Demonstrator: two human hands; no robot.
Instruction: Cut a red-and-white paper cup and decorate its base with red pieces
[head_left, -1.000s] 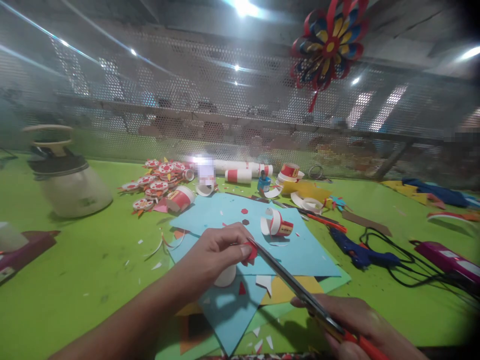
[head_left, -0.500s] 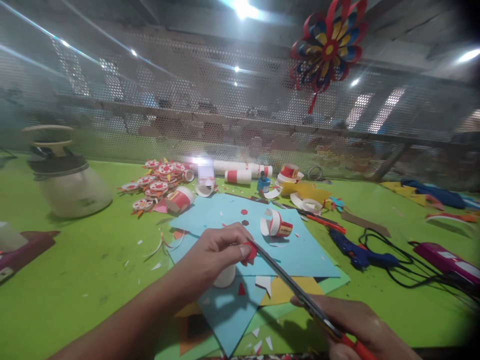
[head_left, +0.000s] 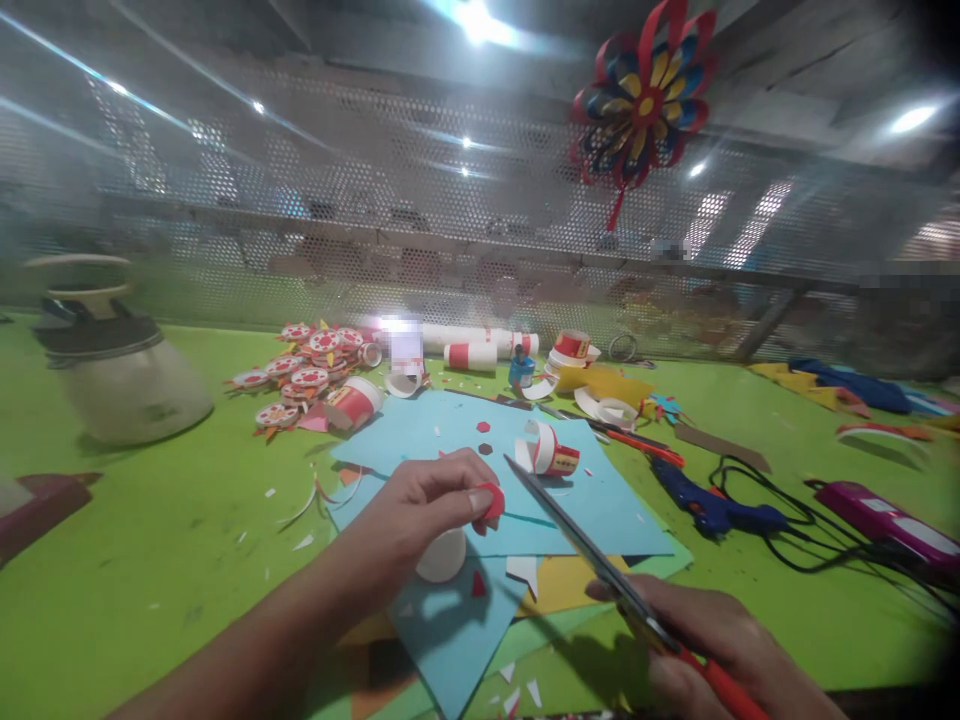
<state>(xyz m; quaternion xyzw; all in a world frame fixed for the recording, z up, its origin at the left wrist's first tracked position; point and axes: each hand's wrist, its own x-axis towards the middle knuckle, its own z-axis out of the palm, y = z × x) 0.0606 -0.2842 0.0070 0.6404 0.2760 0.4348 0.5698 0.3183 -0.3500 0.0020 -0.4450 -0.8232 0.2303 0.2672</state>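
Observation:
Between the thumb and fingers of my left hand [head_left: 442, 500] is a small red paper piece [head_left: 492, 502]. My right hand [head_left: 705, 630] grips red-handled scissors [head_left: 577, 535], whose blades look closed and point up and left, their tip a little apart from the red piece. Both hands are above blue paper sheets [head_left: 450, 430]. A white disc [head_left: 442, 556] lies below my left hand, partly covered by it. A red hexagon [head_left: 483, 427] and a dark hexagon [head_left: 485, 449] rest on the blue paper. Beside them lies a cut red-and-white paper cup [head_left: 556, 452].
Red-and-white paper turtles [head_left: 311, 365] are piled at the back left, near a spray bottle [head_left: 124, 370]. A blue glue gun [head_left: 716, 505] and its black cords lie right, by a purple power strip [head_left: 885, 515]. Paper scraps [head_left: 517, 690] litter the green table [head_left: 187, 580].
The scissor blades have moved away from the red paper piece, so a gap now shows between them. My left hand still holds the piece. The whole view has shifted slightly.

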